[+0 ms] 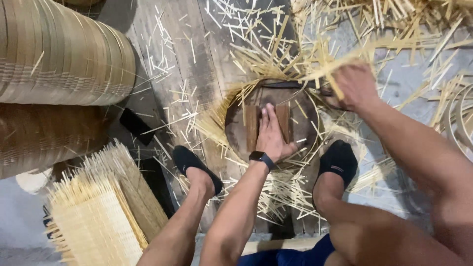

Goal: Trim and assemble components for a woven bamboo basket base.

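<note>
My left hand (272,134), with a dark watch on the wrist, presses flat on the wooden block (252,125) inside a round bamboo frame (231,106) on the floor. My right hand (355,84) sits at the frame's upper right edge, closed around a bundle of pale bamboo strips (329,60) that fans out up and to the right. A dark curved tool (290,84) lies across the top of the frame; whether the right hand also holds it is hidden. My two feet in black socks flank the frame.
Stacked woven bamboo baskets (59,54) fill the upper left. A pile of woven bamboo mats (98,212) lies at lower left. Loose bamboo slivers litter the wooden floor (167,59). Bent bamboo hoops (456,118) sit at the right edge. A small black object (137,125) lies near the baskets.
</note>
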